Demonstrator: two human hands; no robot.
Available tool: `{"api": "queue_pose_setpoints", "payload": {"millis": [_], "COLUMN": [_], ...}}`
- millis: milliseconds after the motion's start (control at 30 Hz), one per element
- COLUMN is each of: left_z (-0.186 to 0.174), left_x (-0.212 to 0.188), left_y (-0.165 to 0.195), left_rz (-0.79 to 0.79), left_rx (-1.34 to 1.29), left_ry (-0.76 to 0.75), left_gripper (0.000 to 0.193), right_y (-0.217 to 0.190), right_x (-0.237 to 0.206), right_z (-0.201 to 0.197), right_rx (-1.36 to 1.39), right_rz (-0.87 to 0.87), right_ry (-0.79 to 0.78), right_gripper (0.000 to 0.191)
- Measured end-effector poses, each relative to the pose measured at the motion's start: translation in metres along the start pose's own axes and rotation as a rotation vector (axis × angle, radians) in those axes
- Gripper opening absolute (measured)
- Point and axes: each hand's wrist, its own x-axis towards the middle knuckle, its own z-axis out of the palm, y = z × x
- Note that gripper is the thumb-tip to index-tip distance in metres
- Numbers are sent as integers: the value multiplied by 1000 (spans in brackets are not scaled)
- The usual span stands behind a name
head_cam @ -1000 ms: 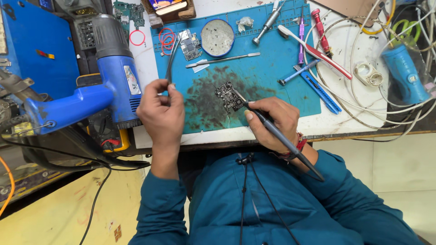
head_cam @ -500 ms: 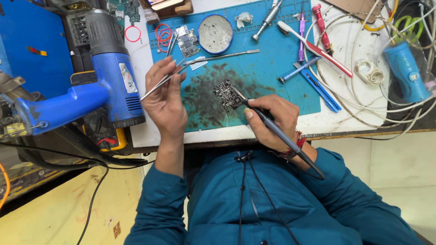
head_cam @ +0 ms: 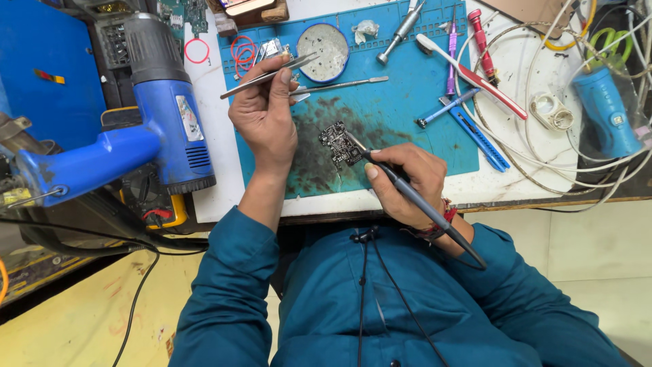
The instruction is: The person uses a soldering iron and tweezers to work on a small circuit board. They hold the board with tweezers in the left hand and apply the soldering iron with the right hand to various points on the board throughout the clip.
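Left hand [head_cam: 263, 115] raised over the blue work mat [head_cam: 407, 129], thumb and fingers pressed together on a pair of metal tweezers [head_cam: 268, 73]; the tips point toward 2 o'clock, over the round tin [head_cam: 324, 50].

Right hand [head_cam: 407, 180] at the mat's near edge, grip closed pen-fashion round a dark soldering iron [head_cam: 414, 204], tip touching the small circuit board [head_cam: 339, 144]. Board lies flat on the scorched centre of the mat, at 10 o'clock from the right hand and apart from the left.

Around it: second tweezers [head_cam: 339, 85] just past the left hand, screwdrivers [head_cam: 451, 47] at 12 to 1 o'clock, blue heat gun [head_cam: 156, 136] off the mat at 9 o'clock, white cables [head_cam: 543, 163] looping at 3 o'clock.

Risks, as judged: nothing pins the board, so a push from the iron could skate it sideways and smear a joint. Tweezers are well off the board; tiny parts could lift or bridge unheld. The iron's cord trails over the sleeve and could tug the tip.
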Motion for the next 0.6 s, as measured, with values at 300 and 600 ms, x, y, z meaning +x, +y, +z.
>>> {"api": "queue_pose_setpoints", "payload": {"millis": [300, 600], "left_z": [-2, -1], "left_x": [0, 1], "left_y": [-5, -7], "left_rz": [-2, -19], "left_rx": [1, -1], "left_ry": [44, 52], "left_gripper": [15, 16], "right_y": [-1, 0], "right_x": [1, 1], "right_z": [1, 0], "right_rx": [-2, -1], "right_rz": [3, 3], "right_ry": [-18, -24], "right_gripper": [16, 17]}}
